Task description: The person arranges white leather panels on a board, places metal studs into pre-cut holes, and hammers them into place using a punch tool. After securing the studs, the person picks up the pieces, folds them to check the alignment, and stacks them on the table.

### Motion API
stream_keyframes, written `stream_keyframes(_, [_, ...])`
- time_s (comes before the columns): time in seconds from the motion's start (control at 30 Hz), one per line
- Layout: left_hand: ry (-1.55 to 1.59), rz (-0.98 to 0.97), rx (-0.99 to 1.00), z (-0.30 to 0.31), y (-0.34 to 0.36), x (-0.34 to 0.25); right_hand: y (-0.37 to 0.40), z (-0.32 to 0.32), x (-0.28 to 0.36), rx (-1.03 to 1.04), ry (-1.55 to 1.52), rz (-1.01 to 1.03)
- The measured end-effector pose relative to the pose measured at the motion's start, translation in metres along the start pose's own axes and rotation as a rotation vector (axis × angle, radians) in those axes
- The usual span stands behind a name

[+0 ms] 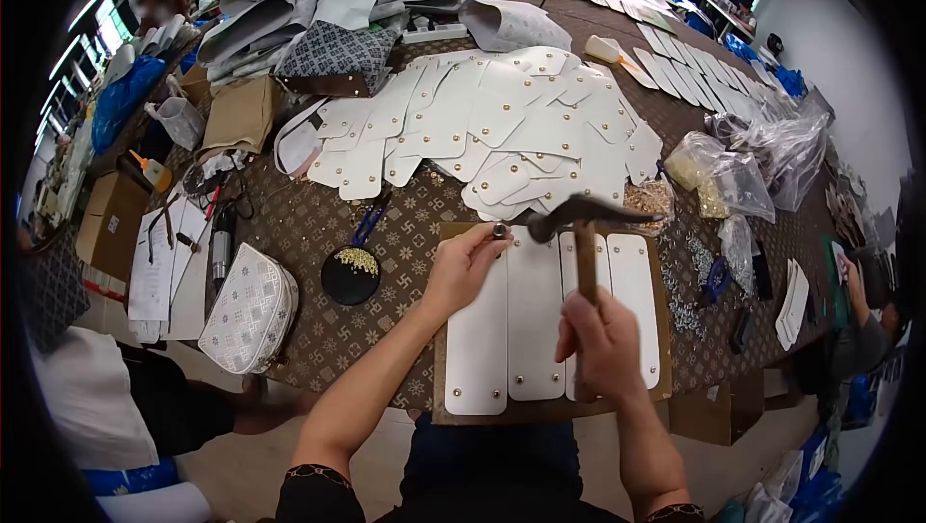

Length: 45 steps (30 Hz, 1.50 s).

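Observation:
My right hand (600,344) is wrapped round the wooden handle of a hammer (585,262), its dark head raised above the white strips. Between the fingers of my left hand (459,270) stands a short metal rivet setter (500,231), at the top end of the leftmost white strip (476,340). Beside it lie more white strips (536,330) with rounded ends and gold rivets at their corners. They rest side by side on a brown board (663,373) at the table's front edge. My right hand and the hammer partly cover one strip.
Behind the board lies a large heap of riveted white pieces (482,123). To the left are a round black dish (349,284) with gold rivets and a patterned pouch (251,309). Loose metal bits (687,296) and plastic bags (723,176) lie right. Other people sit at both sides.

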<state>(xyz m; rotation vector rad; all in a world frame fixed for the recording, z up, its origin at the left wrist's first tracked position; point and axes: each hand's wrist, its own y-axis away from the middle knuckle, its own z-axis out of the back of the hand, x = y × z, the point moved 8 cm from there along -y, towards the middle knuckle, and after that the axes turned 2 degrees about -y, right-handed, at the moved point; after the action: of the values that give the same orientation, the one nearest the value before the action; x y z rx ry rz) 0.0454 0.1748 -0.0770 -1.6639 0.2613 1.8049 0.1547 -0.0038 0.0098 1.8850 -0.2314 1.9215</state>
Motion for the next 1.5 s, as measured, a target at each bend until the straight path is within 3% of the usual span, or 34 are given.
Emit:
stream_keyframes(0.07, [-0.05, 0.011, 0.021, -0.001, 0.001, -0.001, 0.013, 0.011, 0.072, -0.04, 0.027, 0.301])
stream_keyframes(0.17, [-0.112, -0.027, 0.018, -0.002, 0.001, 0.0, 0.028, 0.009, 0.119, -0.156, -0.478, 0.729])
stream_keyframes(0.23, [-0.124, -0.028, 0.018, 0.0, 0.001, -0.003, -0.001, 0.001, 0.057, -0.087, 0.266, 0.541])
stream_keyframes(0.27, [-0.133, -0.026, 0.016, -0.001, 0.002, -0.004, -0.02, -0.016, 0.04, 0.021, 0.568, 0.252])
stream_keyframes(0.33, [-0.132, -0.109, -0.013, -0.002, 0.014, -0.006, -0.024, -0.016, -0.01, 0.128, 0.542, -0.004])
stream_keyframes(0.37, [-0.124, -0.214, -0.099, 0.003, 0.003, -0.013, -0.018, -0.013, -0.013, 0.133, 0.523, 0.145])
stream_keyframes(0.4, [-0.154, -0.016, -0.032, 0.003, 0.002, 0.002, -0.014, -0.012, -0.016, 0.143, 0.532, 0.139])
stream_keyframes(0.43, [-0.091, 0.017, -0.032, 0.0, 0.009, 0.004, -0.002, -0.007, -0.026, 0.091, 0.395, 0.068])
stream_keyframes(0.5, [0.046, 0.033, -0.05, -0.002, -0.003, -0.001, 0.001, 0.001, -0.032, 0.017, 0.166, -0.025])
stream_keyframes(0.63, [0.153, -0.009, -0.057, -0.014, -0.014, -0.01, -0.001, 0.013, -0.073, -0.065, 0.081, 0.005])
stream_keyframes(0.7, [0.105, 0.035, -0.011, -0.023, -0.021, -0.009, 0.0, 0.02, -0.095, -0.116, -0.037, -0.088])
stream_keyframes(0.83, [0.085, 0.033, 0.025, -0.033, -0.026, 0.005, 0.005, 0.027, -0.095, -0.121, -0.053, -0.096])
stream_keyframes(0.9, [0.045, 0.039, 0.053, -0.035, -0.024, 0.007, 0.005, 0.03, -0.057, -0.071, -0.047, -0.096])
stream_keyframes(1.0, [0.03, 0.022, 0.038, -0.033, -0.024, 0.001, 0.015, 0.036, 0.055, -0.11, -0.026, 0.276])
stream_keyframes(1.1, [0.032, 0.009, 0.035, -0.033, -0.025, 0.001, 0.022, 0.032, 0.115, -0.188, -0.369, 0.797])
stream_keyframes(1.17, [0.008, -0.01, 0.035, -0.032, -0.025, 0.0, -0.007, 0.02, 0.067, -0.115, 0.114, 0.55])
stream_keyframes(1.2, [-0.012, -0.024, 0.035, -0.034, -0.024, -0.001, -0.028, 0.013, 0.043, -0.1, 0.446, 0.273])
stream_keyframes(1.27, [-0.03, -0.022, 0.055, -0.035, -0.013, 0.006, -0.041, 0.012, -0.021, 0.036, 0.592, 0.1])
stream_keyframes(1.37, [-0.05, 0.069, 0.051, -0.033, -0.017, 0.012, -0.012, 0.02, -0.031, -0.047, 0.214, -0.048])
stream_keyframes(1.5, [0.126, 0.054, 0.034, -0.046, -0.031, 0.006, 0.002, 0.039, -0.067, -0.184, -0.041, 0.012])
